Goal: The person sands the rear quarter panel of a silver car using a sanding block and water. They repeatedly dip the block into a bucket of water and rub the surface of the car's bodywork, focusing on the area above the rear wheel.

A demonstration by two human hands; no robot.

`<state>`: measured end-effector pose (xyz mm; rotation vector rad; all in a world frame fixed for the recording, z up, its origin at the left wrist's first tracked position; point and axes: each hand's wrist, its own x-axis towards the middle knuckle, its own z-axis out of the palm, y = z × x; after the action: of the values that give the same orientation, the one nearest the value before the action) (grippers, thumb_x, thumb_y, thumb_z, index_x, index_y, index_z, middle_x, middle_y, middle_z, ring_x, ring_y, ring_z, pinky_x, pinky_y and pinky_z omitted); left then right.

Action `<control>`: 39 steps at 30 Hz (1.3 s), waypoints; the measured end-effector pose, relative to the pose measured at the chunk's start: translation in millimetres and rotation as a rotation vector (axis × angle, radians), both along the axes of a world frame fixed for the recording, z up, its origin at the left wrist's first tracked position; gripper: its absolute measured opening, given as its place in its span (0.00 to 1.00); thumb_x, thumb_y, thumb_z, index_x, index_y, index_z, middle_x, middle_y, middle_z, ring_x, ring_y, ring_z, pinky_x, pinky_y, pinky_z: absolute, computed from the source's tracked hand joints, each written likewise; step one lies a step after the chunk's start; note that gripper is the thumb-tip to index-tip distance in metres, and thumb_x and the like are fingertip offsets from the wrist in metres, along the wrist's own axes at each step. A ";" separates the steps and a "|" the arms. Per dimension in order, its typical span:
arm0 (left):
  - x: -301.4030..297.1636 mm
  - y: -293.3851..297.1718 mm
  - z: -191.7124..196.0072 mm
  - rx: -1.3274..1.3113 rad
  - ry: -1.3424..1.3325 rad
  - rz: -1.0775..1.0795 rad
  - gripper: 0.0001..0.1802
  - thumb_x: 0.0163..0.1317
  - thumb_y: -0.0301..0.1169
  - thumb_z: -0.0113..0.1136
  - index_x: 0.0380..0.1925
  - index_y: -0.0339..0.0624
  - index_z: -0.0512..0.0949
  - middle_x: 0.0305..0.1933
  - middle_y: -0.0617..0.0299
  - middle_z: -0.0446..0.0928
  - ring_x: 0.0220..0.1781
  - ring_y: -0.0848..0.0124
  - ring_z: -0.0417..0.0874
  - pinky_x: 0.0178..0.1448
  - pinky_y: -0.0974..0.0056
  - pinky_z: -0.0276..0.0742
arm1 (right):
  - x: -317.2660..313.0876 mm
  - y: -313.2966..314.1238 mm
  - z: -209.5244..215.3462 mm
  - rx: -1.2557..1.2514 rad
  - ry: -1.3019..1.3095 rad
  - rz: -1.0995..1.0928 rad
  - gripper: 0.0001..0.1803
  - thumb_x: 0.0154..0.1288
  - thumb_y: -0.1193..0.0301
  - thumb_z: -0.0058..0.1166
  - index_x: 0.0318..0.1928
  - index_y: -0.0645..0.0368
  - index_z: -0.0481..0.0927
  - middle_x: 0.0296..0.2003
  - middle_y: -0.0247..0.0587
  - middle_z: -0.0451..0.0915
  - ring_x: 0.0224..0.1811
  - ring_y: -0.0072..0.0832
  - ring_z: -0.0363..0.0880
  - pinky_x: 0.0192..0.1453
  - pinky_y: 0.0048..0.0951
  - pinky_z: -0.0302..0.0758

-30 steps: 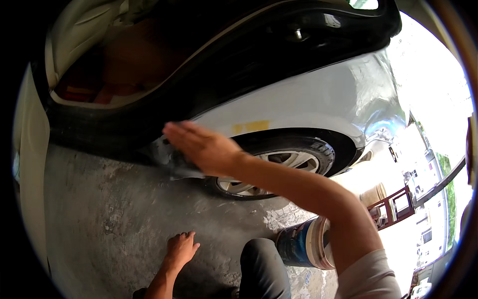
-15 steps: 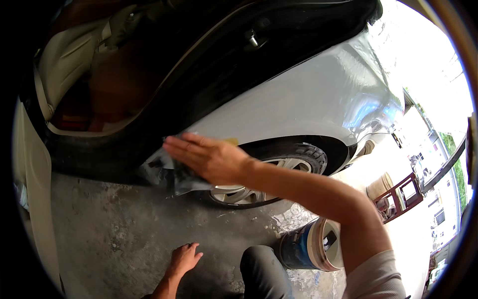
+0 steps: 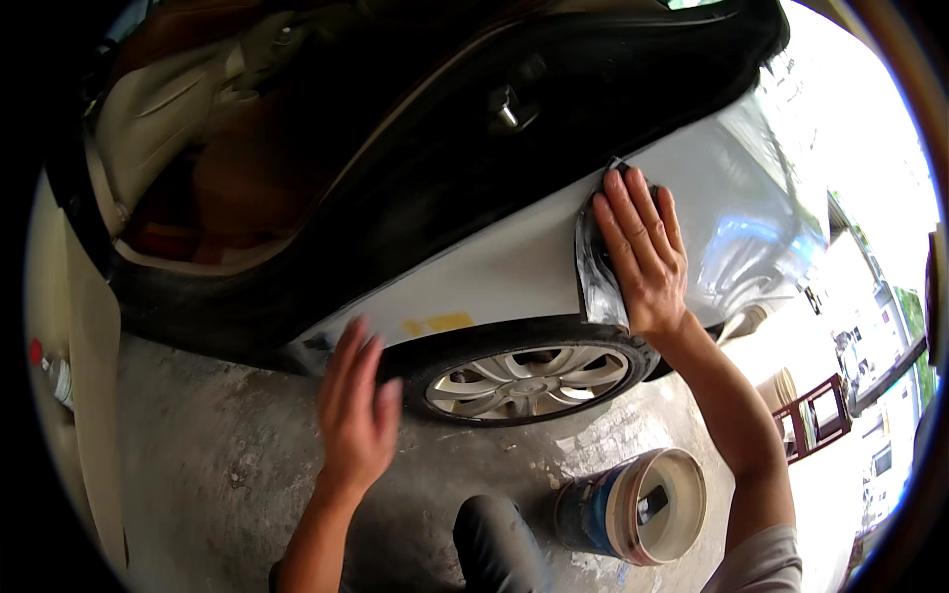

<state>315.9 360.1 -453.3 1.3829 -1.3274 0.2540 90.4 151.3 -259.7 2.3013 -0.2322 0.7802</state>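
Observation:
On the light silver rear fender (image 3: pixel 534 242) of a car, my right hand (image 3: pixel 643 252) lies flat, fingers stretched upward. Beneath the palm it holds a dark, wet-looking sheet of sandpaper (image 3: pixel 599 282) against the paint; a loose flap curls out on the left. The thumb is hidden. My left hand (image 3: pixel 356 420) is raised in front of the lower front corner of the fender, fingers apart and slightly blurred, with nothing in it. A yellowish patch (image 3: pixel 440 323) shows on the fender between the hands, just above the wheel (image 3: pixel 529 385).
The rear door opening shows a black jamb with a metal striker (image 3: pixel 508 111) and a beige seat (image 3: pixel 158 109). A paint-stained bucket (image 3: pixel 633 509) stands on the concrete floor (image 3: pixel 217 474) by my knee (image 3: pixel 494 544). A dark red frame (image 3: pixel 816 425) stands at the right.
My right hand has moved up and right along the fender with the sandpaper, from the lower front corner to above the wheel. My left hand has risen toward the car.

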 end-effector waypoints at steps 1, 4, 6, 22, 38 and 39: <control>-8.4 -22.2 29.2 -0.054 -0.027 -0.045 0.30 0.72 0.22 0.56 0.74 0.33 0.67 0.80 0.44 0.65 0.82 0.47 0.64 0.82 0.48 0.62 | 0.8 0.7 -0.3 -0.009 0.002 -0.014 0.34 0.71 0.58 0.43 0.71 0.65 0.75 0.76 0.50 0.69 0.82 0.43 0.61 0.86 0.49 0.49; -39.9 -76.1 94.7 -0.138 -0.098 -0.187 0.33 0.70 0.23 0.57 0.76 0.37 0.66 0.81 0.47 0.63 0.84 0.50 0.61 0.85 0.46 0.57 | -5.0 1.3 2.0 -0.044 -0.007 -0.047 0.30 0.71 0.66 0.42 0.69 0.64 0.77 0.75 0.47 0.71 0.81 0.41 0.63 0.85 0.49 0.51; -48.6 -83.3 125.2 -0.182 -0.130 -0.219 0.33 0.69 0.21 0.57 0.75 0.37 0.67 0.80 0.47 0.65 0.81 0.48 0.65 0.83 0.45 0.60 | 2.1 2.3 1.0 -0.055 -0.017 -0.032 0.29 0.71 0.69 0.42 0.69 0.63 0.78 0.74 0.47 0.72 0.81 0.40 0.65 0.85 0.48 0.53; 39.6 -72.5 87.2 -0.138 -0.351 -0.446 0.28 0.66 0.18 0.54 0.67 0.36 0.77 0.76 0.47 0.71 0.78 0.50 0.70 0.79 0.49 0.70 | 5.1 4.8 -16.6 -0.053 -0.052 -0.148 0.30 0.69 0.71 0.43 0.70 0.69 0.75 0.75 0.57 0.69 0.81 0.51 0.63 0.85 0.54 0.52; 111.0 -101.8 32.7 -0.180 -0.841 -0.475 0.33 0.69 0.29 0.61 0.74 0.46 0.69 0.81 0.63 0.66 0.82 0.58 0.65 0.81 0.50 0.65 | 56.3 121.2 16.2 1.221 -0.905 -0.415 0.11 0.68 0.78 0.51 0.47 0.70 0.82 0.31 0.43 0.88 0.36 0.28 0.89 0.48 0.32 0.83; 112.3 -101.5 32.3 -0.191 -0.842 -0.463 0.32 0.69 0.29 0.61 0.74 0.46 0.70 0.80 0.63 0.66 0.81 0.58 0.66 0.81 0.50 0.65 | 60.0 114.5 19.9 1.276 -0.955 -0.391 0.11 0.70 0.75 0.55 0.46 0.69 0.82 0.30 0.42 0.87 0.33 0.26 0.89 0.44 0.31 0.83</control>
<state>428.2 258.6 -420.9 0.7721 -2.1989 0.6706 150.4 265.7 -239.8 2.4807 -2.0126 1.7822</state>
